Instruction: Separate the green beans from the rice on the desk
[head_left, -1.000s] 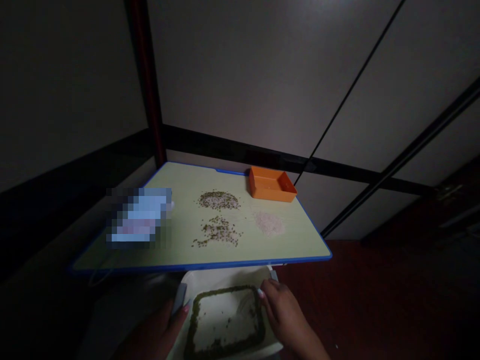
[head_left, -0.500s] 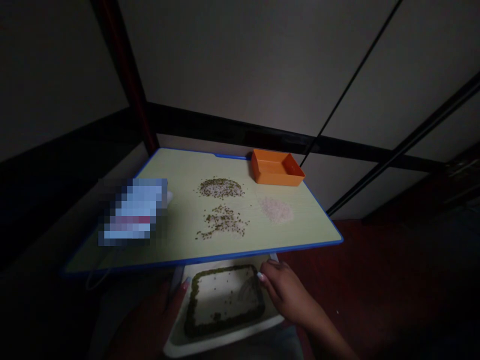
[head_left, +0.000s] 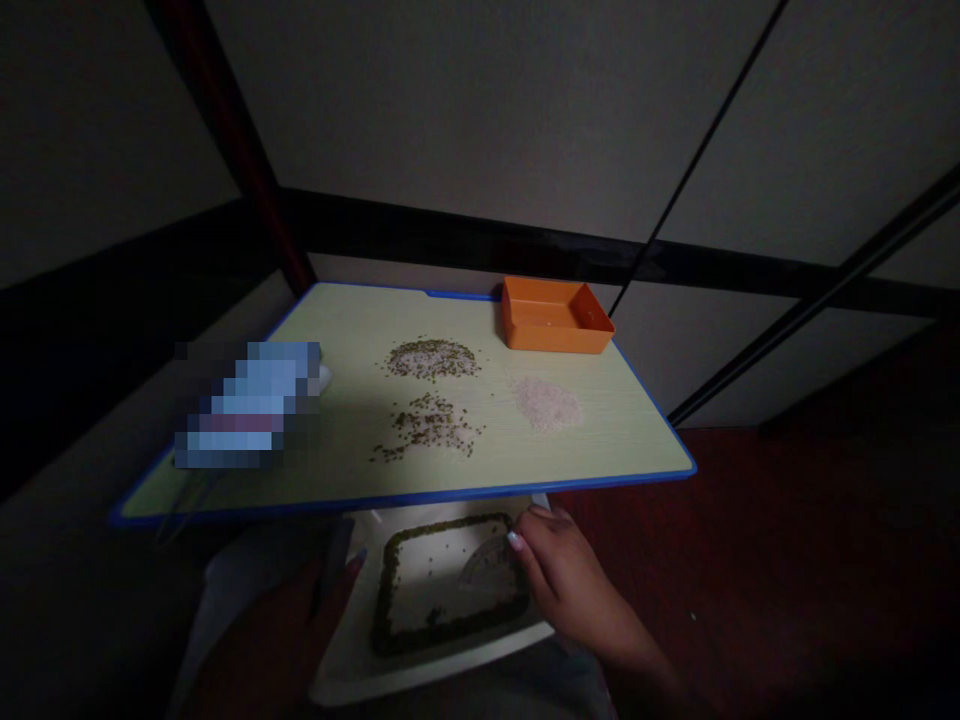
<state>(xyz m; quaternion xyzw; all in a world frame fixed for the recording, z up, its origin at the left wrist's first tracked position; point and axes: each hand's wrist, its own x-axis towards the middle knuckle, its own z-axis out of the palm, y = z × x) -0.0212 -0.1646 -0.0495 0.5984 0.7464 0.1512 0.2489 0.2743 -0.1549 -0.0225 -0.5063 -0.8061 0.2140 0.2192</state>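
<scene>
At the far left, a pixelated object lies on the pale, blue-edged tabletop, its details impossible to make out, and a thin loop of cord hangs over the near edge just below it. Next, in deep shadow, the left hand holds the left side of a white tub, thumb at the rim; I cannot tell how its other fingers lie. The tub is just below the table's near edge, with small green beans banked along its inner sides and a few scattered on its floor. Above it on the tabletop are two patches of beans mixed with pale grains, a rounded far heap and a looser near heap. The right hand is curled around the tub's right rim, thumb on the inside. Farther back lie a heap of pale grains and, behind it, an open orange box near the table's right corner
</scene>
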